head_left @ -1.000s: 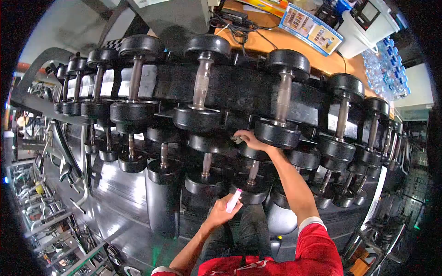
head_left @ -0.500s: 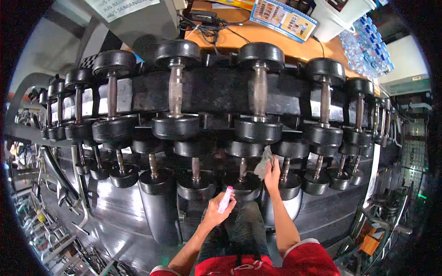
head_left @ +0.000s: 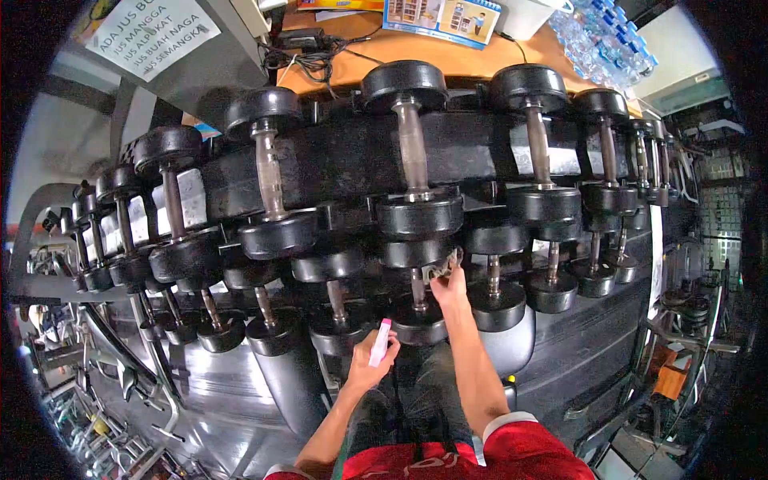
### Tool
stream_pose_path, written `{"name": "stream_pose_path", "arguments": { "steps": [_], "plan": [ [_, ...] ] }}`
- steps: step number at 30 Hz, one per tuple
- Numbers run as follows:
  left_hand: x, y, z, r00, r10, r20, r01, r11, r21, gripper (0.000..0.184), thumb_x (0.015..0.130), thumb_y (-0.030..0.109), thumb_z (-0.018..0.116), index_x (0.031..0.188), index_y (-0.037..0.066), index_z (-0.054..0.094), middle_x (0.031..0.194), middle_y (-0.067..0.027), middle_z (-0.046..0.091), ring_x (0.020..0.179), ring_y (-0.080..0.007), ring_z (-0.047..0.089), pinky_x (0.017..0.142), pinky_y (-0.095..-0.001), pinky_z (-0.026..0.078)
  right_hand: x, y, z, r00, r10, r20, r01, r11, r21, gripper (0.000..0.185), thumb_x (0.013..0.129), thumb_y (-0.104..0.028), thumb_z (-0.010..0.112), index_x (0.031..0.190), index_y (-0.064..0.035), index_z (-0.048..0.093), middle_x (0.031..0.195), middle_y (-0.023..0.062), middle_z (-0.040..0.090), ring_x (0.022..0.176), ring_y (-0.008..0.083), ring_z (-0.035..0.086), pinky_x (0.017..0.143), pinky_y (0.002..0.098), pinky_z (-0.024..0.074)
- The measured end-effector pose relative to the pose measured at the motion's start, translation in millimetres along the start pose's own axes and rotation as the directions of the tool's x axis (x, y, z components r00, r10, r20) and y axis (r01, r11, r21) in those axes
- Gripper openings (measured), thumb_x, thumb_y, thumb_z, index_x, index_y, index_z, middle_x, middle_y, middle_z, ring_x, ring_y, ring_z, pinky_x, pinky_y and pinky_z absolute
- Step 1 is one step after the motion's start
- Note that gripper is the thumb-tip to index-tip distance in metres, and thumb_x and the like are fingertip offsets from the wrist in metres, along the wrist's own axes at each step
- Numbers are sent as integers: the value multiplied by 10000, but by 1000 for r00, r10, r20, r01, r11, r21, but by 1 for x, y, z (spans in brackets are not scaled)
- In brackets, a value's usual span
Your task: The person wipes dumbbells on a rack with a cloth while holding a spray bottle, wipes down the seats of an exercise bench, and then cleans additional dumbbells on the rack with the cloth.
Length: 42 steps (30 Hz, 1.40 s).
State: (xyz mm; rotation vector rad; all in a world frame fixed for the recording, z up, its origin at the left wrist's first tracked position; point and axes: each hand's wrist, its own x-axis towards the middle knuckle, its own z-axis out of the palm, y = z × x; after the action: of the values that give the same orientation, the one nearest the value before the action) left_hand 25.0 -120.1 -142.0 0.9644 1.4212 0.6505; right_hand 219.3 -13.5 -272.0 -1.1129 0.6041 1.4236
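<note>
My left hand (head_left: 366, 370) is closed around a slim white bottle with a pink top (head_left: 380, 342), held upright just in front of the lower rack row. My right hand (head_left: 451, 290) grips a crumpled grey cloth (head_left: 441, 267) at the back head of a black dumbbell (head_left: 418, 325) in that row. The cloth appears to touch the right side of this head; the fingers partly hide the contact. Above it, on the upper row, lies a larger dumbbell with a worn metal handle (head_left: 412, 152).
More dumbbells (head_left: 276, 236) line both rows of the rack. Behind stands a wooden desk (head_left: 352, 70) with cables (head_left: 308, 60), a desk calendar (head_left: 448, 20) and packed water bottles (head_left: 604, 40). A paper sign (head_left: 152, 36) hangs at upper left. Gym machines (head_left: 120, 368) stand at left.
My view has turned and shifted right. The right hand has brought the cloth leftward onto the lower dumbbell's back head. My left hand still holds the bottle.
</note>
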Motion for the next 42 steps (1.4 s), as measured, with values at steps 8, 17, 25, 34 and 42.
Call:
{"name": "stream_pose_path", "arguments": {
  "steps": [8,17,25,34,42],
  "plan": [
    [2,-4,-17,998,54,-35,-56,997,-54,195,817,37,640,998,2,574,819,-66,635,570,-96,589,509,-243,497,-70,71,1,984,25,178,13,977,-212,171,964,-256,455,1084,-153,520,971,30,596,849,143,579,704,283,500],
    [-13,-12,-28,997,80,-12,-80,997,8,224,830,63,650,1033,5,578,804,-49,640,547,-81,569,502,-239,484,67,154,-29,836,-146,529,441,752,-490,222,932,-197,432,956,-28,573,890,82,627,783,203,602,681,324,505],
    [-15,-17,-12,1000,-2,0,2,1000,-30,206,831,99,651,1002,3,585,772,-51,643,546,-93,591,511,-250,489,-18,32,-17,816,435,381,-491,869,58,282,912,-90,348,1029,8,585,1007,150,635,928,264,619,775,359,528],
    [-3,-37,8,998,-8,60,14,994,-109,196,846,153,650,974,19,586,689,-41,626,512,-102,594,481,-260,480,-75,-45,-1,904,-301,304,286,954,93,361,930,-296,492,1198,-55,521,1124,75,614,1035,202,590,890,330,491],
    [1,-41,44,990,-141,23,142,989,-37,177,825,201,668,872,40,613,636,-82,622,519,-161,618,502,-301,486,-104,-52,-43,885,-344,315,392,914,-103,390,931,-229,507,1311,-171,442,1245,17,541,1147,198,515,992,379,402]
  ]
}}
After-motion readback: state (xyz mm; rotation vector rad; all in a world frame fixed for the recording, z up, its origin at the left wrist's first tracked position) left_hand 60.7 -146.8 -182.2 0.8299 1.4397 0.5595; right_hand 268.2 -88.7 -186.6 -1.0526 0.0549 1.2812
